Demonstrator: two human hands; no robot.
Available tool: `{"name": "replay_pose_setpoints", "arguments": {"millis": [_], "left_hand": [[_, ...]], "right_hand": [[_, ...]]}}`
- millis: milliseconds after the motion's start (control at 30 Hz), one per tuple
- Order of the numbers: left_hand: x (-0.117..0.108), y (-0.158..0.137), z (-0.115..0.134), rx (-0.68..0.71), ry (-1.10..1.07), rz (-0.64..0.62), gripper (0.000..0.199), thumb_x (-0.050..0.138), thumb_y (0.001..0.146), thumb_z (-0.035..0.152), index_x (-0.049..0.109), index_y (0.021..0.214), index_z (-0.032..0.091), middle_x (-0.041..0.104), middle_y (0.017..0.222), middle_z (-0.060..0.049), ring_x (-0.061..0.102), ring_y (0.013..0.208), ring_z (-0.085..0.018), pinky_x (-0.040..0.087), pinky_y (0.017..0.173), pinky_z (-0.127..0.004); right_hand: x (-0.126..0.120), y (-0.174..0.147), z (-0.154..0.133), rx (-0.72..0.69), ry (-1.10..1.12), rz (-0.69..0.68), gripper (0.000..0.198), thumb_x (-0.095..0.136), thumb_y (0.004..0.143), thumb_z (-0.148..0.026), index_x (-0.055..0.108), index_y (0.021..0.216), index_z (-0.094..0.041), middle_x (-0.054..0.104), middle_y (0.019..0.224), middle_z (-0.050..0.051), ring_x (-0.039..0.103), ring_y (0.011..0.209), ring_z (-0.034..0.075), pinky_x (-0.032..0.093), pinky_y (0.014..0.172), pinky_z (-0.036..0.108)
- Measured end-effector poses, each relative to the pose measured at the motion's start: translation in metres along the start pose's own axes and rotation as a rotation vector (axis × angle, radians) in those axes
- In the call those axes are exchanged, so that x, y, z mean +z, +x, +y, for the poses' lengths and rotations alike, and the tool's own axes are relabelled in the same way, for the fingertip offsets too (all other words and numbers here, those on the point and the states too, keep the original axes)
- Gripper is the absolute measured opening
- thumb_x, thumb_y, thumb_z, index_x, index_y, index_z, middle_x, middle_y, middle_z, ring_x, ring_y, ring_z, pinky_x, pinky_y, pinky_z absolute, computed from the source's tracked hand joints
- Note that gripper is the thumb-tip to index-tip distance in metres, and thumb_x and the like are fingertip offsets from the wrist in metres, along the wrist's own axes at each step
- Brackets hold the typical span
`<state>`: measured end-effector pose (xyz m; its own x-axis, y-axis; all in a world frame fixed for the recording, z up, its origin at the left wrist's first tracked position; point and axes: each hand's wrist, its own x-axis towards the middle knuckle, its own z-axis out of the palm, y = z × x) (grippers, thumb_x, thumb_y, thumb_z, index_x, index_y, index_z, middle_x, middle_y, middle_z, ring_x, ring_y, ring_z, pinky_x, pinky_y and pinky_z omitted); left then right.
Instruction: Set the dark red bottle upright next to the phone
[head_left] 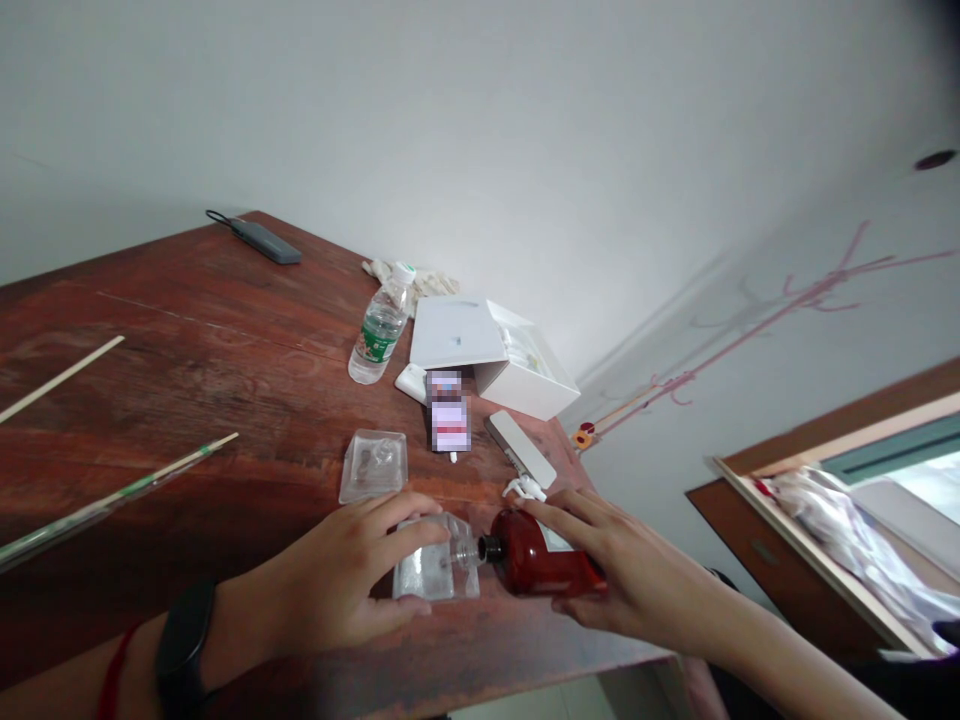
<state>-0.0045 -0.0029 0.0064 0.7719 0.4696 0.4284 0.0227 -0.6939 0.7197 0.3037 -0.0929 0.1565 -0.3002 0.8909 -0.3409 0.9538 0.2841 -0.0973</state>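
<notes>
Two bottles lying neck to neck by the table's near edge.
My left hand (352,580) pinches the small clear glass bottle (437,565); right hand (630,575) pinches the dark red plastic bottle (544,565), apparently to line up their mouths.

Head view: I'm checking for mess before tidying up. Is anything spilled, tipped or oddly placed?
No spill shows. The red bottle and clear bottle lie on their sides, necks meeting, under the right hand and left hand. The water bottle lies tipped over too. The white box sits open.
</notes>
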Motion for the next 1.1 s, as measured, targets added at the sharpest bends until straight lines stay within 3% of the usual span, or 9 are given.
{"name": "replay_pose_setpoints", "arguments": {"millis": [733,1100], "left_hand": [[-0.0023,-0.0022,-0.0010,0.028,-0.001,0.005,0.062,0.082,0.088,0.020,0.063,0.147,0.027,0.066,0.150,-0.011,0.068,0.132,-0.033,0.055,0.116,-0.044],[-0.0036,0.0003,-0.0002,0.033,-0.011,0.008,0.066,0.082,0.084,0.015,0.063,0.146,0.027,0.066,0.148,-0.011,0.067,0.132,-0.033,0.054,0.116,-0.044]], "right_hand": [[0.0004,-0.0003,0.0027,-0.037,-0.026,0.042,0.099,0.077,0.079,-0.010,0.045,0.170,-0.033,0.062,0.158,0.014,0.064,0.142,0.038,0.053,0.119,0.054],[-0.0015,-0.0003,0.0022,-0.030,-0.036,0.031,0.099,0.078,0.080,-0.012,0.044,0.170,-0.035,0.063,0.156,0.013,0.063,0.143,0.037,0.052,0.120,0.052]]}}
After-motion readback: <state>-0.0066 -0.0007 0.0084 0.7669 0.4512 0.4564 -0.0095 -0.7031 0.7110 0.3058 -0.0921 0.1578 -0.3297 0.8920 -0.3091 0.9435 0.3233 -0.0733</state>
